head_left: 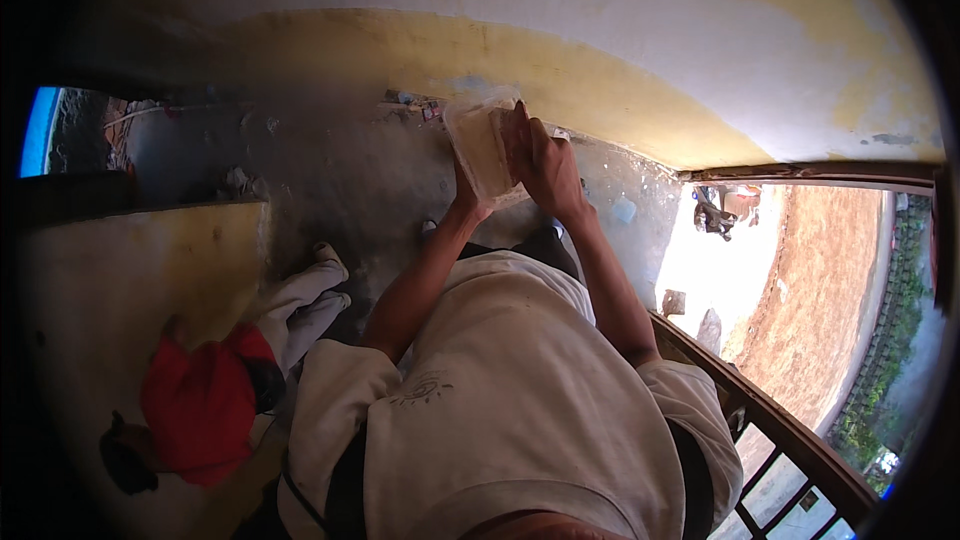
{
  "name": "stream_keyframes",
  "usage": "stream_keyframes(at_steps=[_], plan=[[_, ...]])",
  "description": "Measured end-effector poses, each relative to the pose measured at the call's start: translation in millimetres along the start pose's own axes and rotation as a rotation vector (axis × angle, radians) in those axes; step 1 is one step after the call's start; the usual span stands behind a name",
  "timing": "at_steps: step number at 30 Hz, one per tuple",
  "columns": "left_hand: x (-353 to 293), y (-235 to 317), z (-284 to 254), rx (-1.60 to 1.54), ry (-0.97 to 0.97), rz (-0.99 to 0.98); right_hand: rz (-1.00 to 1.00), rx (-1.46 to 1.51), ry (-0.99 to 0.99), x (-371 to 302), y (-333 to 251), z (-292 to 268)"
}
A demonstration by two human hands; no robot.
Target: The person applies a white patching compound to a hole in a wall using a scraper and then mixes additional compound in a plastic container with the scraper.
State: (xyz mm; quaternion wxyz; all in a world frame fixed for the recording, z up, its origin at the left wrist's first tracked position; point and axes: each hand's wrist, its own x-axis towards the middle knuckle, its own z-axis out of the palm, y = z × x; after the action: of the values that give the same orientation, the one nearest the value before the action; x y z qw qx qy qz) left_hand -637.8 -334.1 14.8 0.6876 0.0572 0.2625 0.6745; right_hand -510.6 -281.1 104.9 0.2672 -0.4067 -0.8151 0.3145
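Observation:
A clear plastic tub (pixel 480 162) with pale contents is held out in front of my body, above the grey floor. My left hand (pixel 470 190) grips it at its lower left side, the fingers mostly hidden behind it. At the tub's right edge, my right hand (pixel 545 165) has its fingers curled, one lying up along a brownish shape at the rim. A small pale end shows beside the knuckles, but what these fingers hold is too unclear to name.
A yellow-and-white wall (pixel 600 70) rises ahead. To the left, another person in a red top (pixel 205 410) is beside a low yellow wall (pixel 150 265). On the right, a doorway opens onto sunlit ground (pixel 810 280), with a dark metal railing (pixel 770 420) nearer me.

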Motion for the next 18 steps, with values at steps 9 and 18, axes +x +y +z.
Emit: stream_keyframes(at_steps=[9,18], plan=[[6.0,9.9,7.0,0.01,-0.155,-0.021,0.26,0.201,0.0,1.6,0.7,2.8],[21.4,13.3,-3.6,-0.073,-0.186,-0.048,0.412,0.284,0.071,12.7,2.9,8.6]])
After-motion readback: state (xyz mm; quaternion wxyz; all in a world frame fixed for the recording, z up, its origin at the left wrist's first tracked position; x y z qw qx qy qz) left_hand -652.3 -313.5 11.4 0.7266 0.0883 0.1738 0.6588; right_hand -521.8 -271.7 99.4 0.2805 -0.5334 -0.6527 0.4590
